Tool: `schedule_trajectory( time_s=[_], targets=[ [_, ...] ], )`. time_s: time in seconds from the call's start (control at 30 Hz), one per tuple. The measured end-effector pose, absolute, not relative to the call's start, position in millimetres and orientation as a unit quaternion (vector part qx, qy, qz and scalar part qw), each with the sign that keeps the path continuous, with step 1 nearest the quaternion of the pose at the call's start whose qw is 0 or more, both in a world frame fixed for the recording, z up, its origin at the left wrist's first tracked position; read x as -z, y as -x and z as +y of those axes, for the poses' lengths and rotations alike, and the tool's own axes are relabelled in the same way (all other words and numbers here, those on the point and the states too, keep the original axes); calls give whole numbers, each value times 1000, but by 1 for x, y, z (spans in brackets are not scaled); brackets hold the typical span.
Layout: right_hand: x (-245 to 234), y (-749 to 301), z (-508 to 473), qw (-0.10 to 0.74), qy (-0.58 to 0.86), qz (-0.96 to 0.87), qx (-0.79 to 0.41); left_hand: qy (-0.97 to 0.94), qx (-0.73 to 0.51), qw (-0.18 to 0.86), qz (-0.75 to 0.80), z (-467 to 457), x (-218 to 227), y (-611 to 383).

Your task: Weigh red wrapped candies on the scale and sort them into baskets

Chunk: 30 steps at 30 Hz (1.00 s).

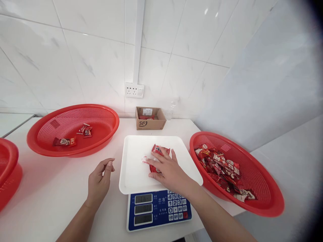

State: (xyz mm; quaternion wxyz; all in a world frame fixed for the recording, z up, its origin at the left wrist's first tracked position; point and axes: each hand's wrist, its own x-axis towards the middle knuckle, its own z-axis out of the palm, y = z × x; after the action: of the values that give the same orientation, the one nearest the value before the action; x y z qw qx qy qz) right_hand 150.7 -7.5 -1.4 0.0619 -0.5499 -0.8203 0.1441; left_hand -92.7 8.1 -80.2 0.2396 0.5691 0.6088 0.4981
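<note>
My right hand (168, 169) lies over red candy packets (159, 150) on the white tray (136, 174) of a blue electronic scale (158, 210); its fingers are spread and press on the packets. My left hand (99, 181) hovers above the table left of the tray, fingers loosely curled, holding nothing. A red basket (252, 198) on the right holds several red packets (222, 171). Another red basket (73, 129) at the back left holds a few packets (84, 131).
A small open cardboard box (150, 118) stands against the tiled wall behind the tray, below a wall socket (134, 90). A third red basket (7, 168) shows at the far left edge. The white table (50, 198) ends just right of the right basket.
</note>
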Motion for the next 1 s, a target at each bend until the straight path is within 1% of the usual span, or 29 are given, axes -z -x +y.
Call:
schedule_trajectory(
  time_s=[0.17,0.37,0.67,0.87,1.0],
  targets=[
    [2,-144,-17,65,559,-816,-132,-569,-497,239,610,8,79,93],
    [5,-138,-22,111,563,-811,-117,-570,-492,237,614,8,80,94],
    [-9,-176,-27,137,634,-749,-135,-570,-495,238,611,8,81,94],
    [6,-186,-27,140,653,-727,-158,-569,-494,235,614,9,81,93],
    [15,-181,-18,159,658,-716,-167,-567,-493,234,617,10,80,93]
  ],
)
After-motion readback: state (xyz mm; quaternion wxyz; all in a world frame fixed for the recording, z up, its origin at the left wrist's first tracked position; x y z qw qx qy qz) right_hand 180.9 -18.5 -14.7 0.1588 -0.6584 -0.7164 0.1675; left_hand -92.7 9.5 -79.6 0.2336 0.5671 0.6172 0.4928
